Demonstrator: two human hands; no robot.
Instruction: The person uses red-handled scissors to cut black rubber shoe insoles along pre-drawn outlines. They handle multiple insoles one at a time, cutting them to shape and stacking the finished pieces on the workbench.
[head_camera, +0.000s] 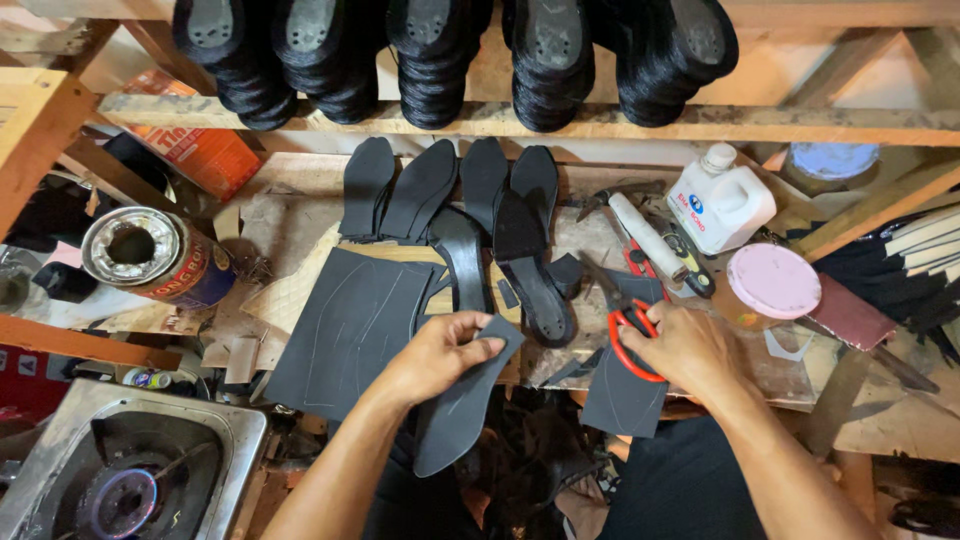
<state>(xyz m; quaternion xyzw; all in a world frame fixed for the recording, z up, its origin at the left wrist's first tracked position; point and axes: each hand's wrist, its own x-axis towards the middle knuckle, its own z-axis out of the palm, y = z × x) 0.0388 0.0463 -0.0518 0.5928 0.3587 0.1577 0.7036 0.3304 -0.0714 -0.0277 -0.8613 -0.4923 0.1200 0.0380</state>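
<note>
Left hand (432, 355) gripping black sole cutout (462, 400), right hand (690, 345) clutching red scissors (630, 335), glue can (155, 258) nearby

Left hand (432, 352) pinches black sole-shaped cutout (462, 408) over table (300, 290) edge. Right hand (690, 345) grips red-handled scissors (628, 325). Black sheet (350, 330) beside left hand. Stacked soles (440, 60) on shelf above.

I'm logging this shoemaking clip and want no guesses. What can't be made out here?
- Head view: scissors blades' tips, lost against the dark scraps on the bench; the right hand covers the red handles.
- The sole-shaped piece under the left hand: its thumb and fingers hide the top end.
- Stacked soles on the shelf: cut off by the top edge.
- Gas burner: cut off by the bottom-left corner.
</note>
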